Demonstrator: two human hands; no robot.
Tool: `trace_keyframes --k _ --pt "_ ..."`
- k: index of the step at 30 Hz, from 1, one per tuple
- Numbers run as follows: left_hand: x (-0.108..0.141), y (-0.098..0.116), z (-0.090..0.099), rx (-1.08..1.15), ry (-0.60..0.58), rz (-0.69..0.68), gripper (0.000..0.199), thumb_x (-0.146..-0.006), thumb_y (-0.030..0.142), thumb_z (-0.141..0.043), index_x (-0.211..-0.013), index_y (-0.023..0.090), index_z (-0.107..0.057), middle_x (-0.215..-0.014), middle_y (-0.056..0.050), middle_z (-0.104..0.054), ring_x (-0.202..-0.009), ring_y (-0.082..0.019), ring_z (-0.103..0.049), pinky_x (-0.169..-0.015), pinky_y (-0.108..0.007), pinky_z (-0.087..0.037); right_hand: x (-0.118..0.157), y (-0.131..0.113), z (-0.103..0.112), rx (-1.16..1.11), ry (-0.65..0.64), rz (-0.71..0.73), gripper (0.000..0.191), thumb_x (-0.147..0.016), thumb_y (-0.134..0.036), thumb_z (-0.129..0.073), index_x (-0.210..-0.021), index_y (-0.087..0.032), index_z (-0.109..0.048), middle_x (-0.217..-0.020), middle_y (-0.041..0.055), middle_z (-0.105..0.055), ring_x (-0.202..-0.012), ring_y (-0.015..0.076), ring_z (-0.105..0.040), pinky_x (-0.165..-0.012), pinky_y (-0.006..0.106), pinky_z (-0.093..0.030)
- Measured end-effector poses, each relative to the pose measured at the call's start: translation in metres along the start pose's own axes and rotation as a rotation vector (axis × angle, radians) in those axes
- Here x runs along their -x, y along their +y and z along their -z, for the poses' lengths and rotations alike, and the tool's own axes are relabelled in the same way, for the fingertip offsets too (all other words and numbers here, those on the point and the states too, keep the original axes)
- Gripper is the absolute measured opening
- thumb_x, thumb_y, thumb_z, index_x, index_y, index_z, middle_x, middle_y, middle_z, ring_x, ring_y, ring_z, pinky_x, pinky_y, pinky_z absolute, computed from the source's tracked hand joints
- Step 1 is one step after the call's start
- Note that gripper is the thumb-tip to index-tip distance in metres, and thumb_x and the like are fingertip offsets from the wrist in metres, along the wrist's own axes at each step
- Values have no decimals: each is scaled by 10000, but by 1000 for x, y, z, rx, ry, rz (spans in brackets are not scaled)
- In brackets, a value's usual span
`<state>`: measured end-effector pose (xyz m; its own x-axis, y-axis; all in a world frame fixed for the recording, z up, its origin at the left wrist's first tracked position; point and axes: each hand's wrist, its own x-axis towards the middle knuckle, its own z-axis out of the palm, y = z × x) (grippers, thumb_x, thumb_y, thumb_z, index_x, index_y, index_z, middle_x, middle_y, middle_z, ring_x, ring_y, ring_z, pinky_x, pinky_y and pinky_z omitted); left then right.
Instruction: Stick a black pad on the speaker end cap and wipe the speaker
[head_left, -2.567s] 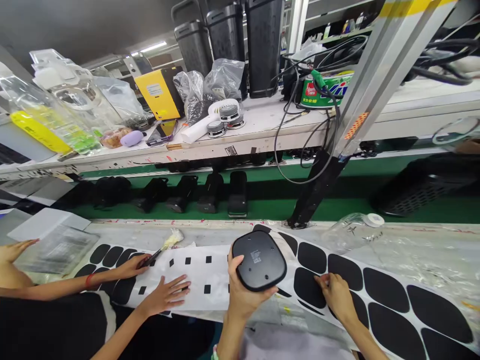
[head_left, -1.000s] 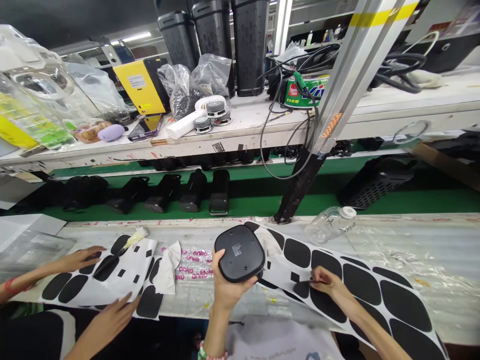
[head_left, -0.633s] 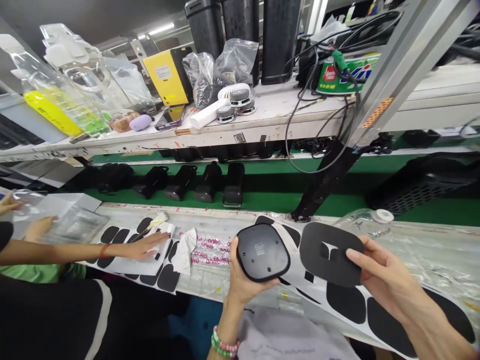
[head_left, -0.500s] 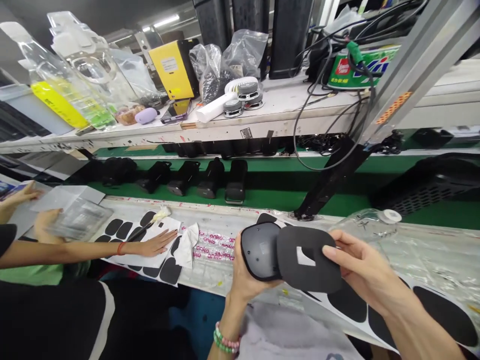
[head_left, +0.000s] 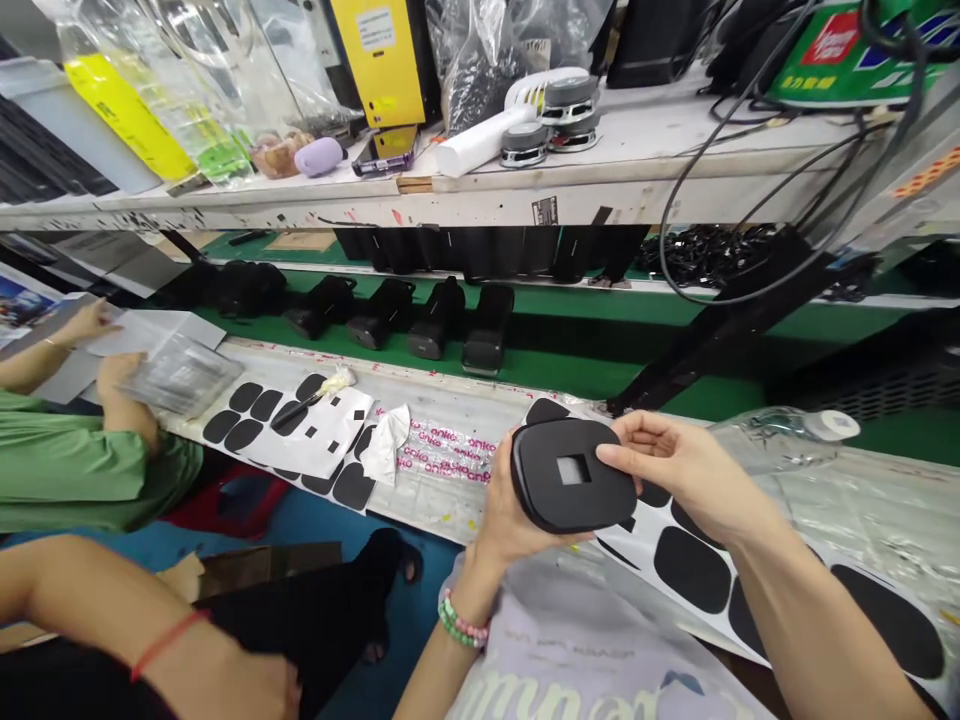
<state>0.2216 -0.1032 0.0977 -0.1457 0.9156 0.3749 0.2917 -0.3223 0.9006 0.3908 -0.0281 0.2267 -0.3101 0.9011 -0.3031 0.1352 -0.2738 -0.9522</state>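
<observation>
My left hand (head_left: 504, 515) is wrapped round a black rounded housing (head_left: 523, 492) from the left and below. Over the housing's face lies a black rounded-square pad (head_left: 604, 492) with a small rectangular cutout near its middle. My right hand (head_left: 675, 465) pinches the pad's right edge between thumb and fingers. The pad hides nearly all of the face, and I cannot tell whether it is stuck down. Beneath my right forearm is a white backing sheet with black rounded pads (head_left: 691, 568).
Another sheet of black pads (head_left: 352, 484), a crumpled white tissue (head_left: 386, 445) and a clear bottle (head_left: 780, 440) lie on the bench. Black devices (head_left: 487, 330) stand behind. A shelf (head_left: 285, 205) overhangs. Co-workers' arms are at left, one forearm (head_left: 142, 610) close by.
The pad has moved left from beside the housing onto its face. A co-worker's hand has left the left sheet and drawn back. My view has tilted down and shifted.
</observation>
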Motion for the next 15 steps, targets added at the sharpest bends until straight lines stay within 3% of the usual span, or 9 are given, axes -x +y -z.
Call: trace_keyframes --k 15 --pt "-4 2 0 14 14 -53 1264 -507 542 -867 -1487 341 -94 -1461 -165 -372 -1297 -393 -464 -1038 -627 -431 -4 0 1 178 8 10 542 -533 -640 -812 -737 -177 -617 -580 -10 -544 -466 91 -453 -398 224 -373"
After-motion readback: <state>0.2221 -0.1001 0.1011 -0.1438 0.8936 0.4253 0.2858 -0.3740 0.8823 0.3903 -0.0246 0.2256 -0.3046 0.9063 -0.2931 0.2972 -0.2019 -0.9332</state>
